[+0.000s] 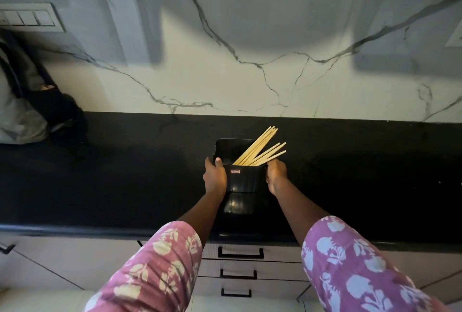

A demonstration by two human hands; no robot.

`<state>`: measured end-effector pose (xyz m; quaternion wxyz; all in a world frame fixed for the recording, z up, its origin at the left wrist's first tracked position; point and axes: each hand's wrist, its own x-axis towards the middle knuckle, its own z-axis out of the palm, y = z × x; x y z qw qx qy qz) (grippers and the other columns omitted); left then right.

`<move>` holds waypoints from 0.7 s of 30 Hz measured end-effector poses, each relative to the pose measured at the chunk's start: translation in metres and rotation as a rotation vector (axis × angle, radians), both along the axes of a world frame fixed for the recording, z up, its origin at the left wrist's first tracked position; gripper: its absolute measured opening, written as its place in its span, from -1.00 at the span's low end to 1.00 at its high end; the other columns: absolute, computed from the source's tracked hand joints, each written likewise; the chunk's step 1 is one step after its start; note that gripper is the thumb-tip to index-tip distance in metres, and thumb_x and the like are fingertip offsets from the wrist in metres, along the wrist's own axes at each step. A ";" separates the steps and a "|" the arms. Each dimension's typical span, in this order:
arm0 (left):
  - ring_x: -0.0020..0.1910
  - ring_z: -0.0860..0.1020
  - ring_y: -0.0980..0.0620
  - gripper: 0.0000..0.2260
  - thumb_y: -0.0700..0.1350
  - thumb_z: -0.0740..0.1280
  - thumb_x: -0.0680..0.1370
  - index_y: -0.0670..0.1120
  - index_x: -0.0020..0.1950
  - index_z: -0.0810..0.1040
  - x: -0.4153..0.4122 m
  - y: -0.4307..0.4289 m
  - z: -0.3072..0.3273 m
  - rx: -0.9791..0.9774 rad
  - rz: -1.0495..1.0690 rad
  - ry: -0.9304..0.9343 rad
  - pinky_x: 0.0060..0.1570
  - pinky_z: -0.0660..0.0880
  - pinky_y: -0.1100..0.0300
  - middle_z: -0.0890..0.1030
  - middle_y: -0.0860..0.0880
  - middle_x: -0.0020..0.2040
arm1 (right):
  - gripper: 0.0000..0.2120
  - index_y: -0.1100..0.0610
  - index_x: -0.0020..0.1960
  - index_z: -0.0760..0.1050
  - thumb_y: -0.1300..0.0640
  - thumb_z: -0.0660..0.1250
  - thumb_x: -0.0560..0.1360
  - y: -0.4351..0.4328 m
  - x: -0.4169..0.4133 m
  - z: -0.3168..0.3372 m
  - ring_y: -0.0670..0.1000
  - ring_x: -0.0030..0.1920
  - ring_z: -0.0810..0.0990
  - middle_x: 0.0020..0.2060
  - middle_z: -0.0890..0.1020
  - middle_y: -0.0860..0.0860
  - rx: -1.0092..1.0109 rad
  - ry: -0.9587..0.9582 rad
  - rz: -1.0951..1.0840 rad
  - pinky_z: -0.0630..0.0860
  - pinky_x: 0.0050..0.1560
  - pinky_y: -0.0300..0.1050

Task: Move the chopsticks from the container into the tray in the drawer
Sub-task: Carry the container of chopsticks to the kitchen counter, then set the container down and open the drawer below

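Observation:
A black rectangular container (243,178) stands on the black countertop (125,174), with several pale wooden chopsticks (260,148) leaning out of it toward the far right. My left hand (215,176) grips the container's left side, thumb over its rim. My right hand (275,174) holds the right side, fingers by the chopsticks' lower ends. Below the counter edge sit three shut drawers with black handles, the top drawer (240,253) directly under the container. No tray is visible.
A white marble backsplash (250,62) rises behind the counter. A grey and black bag (27,102) lies at the far left on the counter. A switch panel (30,18) is on the wall at upper left.

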<state>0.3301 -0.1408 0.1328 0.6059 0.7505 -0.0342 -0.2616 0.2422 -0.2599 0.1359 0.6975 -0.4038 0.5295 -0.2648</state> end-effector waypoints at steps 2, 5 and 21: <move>0.36 0.38 -0.19 -0.52 0.05 0.07 0.63 -0.01 0.52 0.09 -0.009 0.007 -0.001 0.006 0.040 -0.052 0.31 0.35 -0.05 0.34 -0.19 0.43 | -0.70 0.25 0.20 0.53 0.17 0.13 0.59 0.007 -0.007 -0.003 0.12 0.19 0.54 0.19 0.57 0.16 -0.043 0.023 -0.014 0.46 0.21 -0.01; 0.29 0.44 -0.17 -0.59 0.00 0.07 0.63 -0.05 0.48 0.21 -0.030 0.022 -0.006 -0.010 0.080 -0.137 0.18 0.38 0.06 0.42 -0.20 0.36 | -0.71 0.21 0.22 0.54 0.16 0.19 0.57 0.024 -0.026 -0.013 0.09 0.20 0.53 0.21 0.58 0.14 -0.144 0.027 0.000 0.45 0.19 -0.08; 0.02 0.54 -0.03 -0.75 -0.06 0.15 0.60 -0.11 0.11 0.56 -0.157 0.123 -0.119 0.449 -0.310 -0.971 0.02 0.43 0.13 0.63 -0.09 0.02 | -0.74 0.15 0.20 0.56 0.16 0.30 0.53 0.149 -0.172 -0.112 0.07 0.10 0.65 0.10 0.68 0.09 -1.005 0.681 0.542 0.57 0.08 -0.12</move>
